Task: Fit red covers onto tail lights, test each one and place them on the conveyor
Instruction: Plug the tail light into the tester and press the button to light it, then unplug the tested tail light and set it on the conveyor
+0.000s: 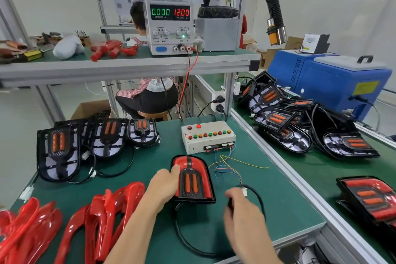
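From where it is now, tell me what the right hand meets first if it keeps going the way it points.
Probably the loose coloured wires just beyond the right hand, then the white test box. Depth is hard to judge.

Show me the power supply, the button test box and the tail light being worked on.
power supply [170,12]: head view, on its lit display.
button test box [206,136]: head view, on its top panel.
covered tail light [200,172]: head view, on its red cover.
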Demonstrator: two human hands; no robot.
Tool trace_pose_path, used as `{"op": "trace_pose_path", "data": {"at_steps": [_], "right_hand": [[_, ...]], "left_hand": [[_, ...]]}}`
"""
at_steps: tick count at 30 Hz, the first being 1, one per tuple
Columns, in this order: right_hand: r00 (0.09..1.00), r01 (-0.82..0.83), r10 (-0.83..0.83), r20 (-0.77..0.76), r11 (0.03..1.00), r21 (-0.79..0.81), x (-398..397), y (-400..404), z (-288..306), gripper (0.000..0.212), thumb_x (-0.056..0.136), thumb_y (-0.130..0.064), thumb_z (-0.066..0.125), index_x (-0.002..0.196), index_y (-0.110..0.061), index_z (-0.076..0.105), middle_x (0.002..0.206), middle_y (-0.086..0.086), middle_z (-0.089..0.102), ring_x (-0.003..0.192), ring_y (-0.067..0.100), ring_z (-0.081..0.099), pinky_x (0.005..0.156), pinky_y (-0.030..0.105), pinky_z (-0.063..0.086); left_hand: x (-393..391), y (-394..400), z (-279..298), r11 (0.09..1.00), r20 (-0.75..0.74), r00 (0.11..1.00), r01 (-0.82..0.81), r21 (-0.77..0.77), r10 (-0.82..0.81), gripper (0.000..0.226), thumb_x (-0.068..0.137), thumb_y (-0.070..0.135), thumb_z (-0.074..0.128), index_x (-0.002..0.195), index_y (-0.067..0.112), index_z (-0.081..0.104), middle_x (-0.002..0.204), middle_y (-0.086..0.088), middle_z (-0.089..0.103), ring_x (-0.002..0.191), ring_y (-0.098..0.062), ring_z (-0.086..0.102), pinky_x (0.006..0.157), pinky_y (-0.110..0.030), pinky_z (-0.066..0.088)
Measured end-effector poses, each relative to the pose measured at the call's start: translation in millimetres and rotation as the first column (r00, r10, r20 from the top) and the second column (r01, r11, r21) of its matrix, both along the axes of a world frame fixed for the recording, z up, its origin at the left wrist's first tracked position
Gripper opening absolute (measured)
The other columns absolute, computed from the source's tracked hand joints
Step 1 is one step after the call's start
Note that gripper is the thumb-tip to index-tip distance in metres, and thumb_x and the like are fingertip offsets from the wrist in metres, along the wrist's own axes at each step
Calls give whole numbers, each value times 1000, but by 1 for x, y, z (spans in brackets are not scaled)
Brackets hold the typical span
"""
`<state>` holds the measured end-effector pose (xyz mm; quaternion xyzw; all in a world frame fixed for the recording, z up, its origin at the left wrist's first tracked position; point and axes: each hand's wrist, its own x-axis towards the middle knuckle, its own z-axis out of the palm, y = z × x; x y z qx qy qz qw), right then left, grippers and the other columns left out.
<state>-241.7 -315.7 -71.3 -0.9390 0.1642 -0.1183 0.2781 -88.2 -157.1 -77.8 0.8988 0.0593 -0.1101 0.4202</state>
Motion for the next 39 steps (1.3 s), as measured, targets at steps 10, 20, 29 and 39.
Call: {"op": "trace_pose_path", "data": {"at_steps": [10,20,29,39], "right_hand": [[924,-207,288,250,930,-305,-3,43,-42,44,65,-19,48,86,-44,78,71,-22,63,64,4,54,68,27,37],[875,-132,207,437,972,-196,-5,14,-59,27,66,-30,49,52,-37,72,98,-3,73,101,19,57,87,26,42],[883,184,-418,213,726,662,3,11,-52,63,88,19,43,104,-39,64,143,5,43,95,17,71,82,21,51],[890,143,-444,103,485,863,4,5,-28,67,105,-30,48,137,-72,6,147,-5,48,126,19,55,110,46,42]], "left_hand": [[-30,40,25,866,-189,982,-120,-485,30,58,101,52,48,60,25,80,82,-11,79,74,-26,71,89,-38,50],[-40,25,1,932,-229,972,-34,-361,-53,60,103,58,42,109,8,77,108,-5,78,113,-25,67,115,-47,36],[-69,5,-8,810,-93,995,-82,-581,34,56,104,57,40,111,13,74,103,2,80,101,-14,75,95,-36,51],[-84,-24,21,582,-1,997,-45,-812,77,50,100,55,45,102,19,80,105,-7,79,100,-24,76,93,-45,58]]}}
